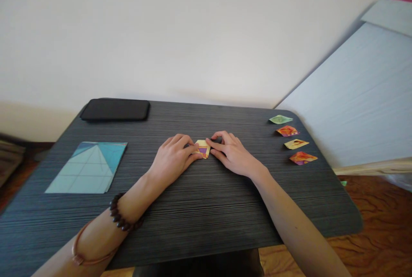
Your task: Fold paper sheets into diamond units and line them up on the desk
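Between my two hands, at the middle of the dark table, is a small folded piece of paper (203, 150), pale yellow with a purple and orange patch. My left hand (175, 155) pinches its left edge between thumb and fingers. On the opposite edge, my right hand (232, 151) grips the paper with thumb and index finger, the other fingers curled. The fingertips cover parts of both sides of the paper. A dark bead bracelet and a thin band circle my left wrist and forearm.
A stack of blue-green paper sheets (86, 169) lies at the left of the dark table (206, 217). Behind it rests a black phone-like slab (116, 110). Along the right edge sit several folded paper pieces, a green one (281, 119) farthest back. A white wall rises behind.
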Tool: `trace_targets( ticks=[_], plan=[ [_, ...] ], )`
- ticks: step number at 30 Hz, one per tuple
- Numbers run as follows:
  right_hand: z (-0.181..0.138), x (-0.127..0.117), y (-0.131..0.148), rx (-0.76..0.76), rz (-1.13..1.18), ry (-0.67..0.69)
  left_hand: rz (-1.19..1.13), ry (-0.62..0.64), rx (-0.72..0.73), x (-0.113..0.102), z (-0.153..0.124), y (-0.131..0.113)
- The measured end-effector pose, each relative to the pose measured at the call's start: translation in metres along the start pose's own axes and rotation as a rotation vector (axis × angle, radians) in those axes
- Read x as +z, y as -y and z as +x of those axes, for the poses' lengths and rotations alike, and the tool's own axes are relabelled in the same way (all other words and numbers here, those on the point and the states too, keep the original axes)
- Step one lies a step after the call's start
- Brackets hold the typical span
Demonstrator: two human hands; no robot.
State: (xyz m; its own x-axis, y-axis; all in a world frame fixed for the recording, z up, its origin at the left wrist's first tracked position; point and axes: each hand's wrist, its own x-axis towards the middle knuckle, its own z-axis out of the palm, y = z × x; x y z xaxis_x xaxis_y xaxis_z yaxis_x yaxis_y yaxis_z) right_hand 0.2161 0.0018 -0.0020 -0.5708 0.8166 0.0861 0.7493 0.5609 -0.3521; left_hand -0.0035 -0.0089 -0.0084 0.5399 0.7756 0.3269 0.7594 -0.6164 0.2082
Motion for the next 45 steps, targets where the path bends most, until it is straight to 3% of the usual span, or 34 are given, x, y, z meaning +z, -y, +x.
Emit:
trace_targets(
  ticks=[15,20,37,45],
  plan=[
    [0.001,0.0,0.0,-0.019,-0.082,-0.118,0.017,0.017,0.066,-0.002,-0.001,0.013],
    [0.004,0.009,0.007,-0.036,-0.032,-0.189,0.016,0.024,0.095,-0.002,0.001,0.012],
    [0.009,0.014,0.0,-0.099,0.09,-0.201,-0.044,0.027,0.055,-0.004,-0.001,0.015],
    [0.012,0.018,0.0,-0.016,0.28,-0.257,-0.054,0.043,0.03,-0.004,0.002,0.017]
  ],
)
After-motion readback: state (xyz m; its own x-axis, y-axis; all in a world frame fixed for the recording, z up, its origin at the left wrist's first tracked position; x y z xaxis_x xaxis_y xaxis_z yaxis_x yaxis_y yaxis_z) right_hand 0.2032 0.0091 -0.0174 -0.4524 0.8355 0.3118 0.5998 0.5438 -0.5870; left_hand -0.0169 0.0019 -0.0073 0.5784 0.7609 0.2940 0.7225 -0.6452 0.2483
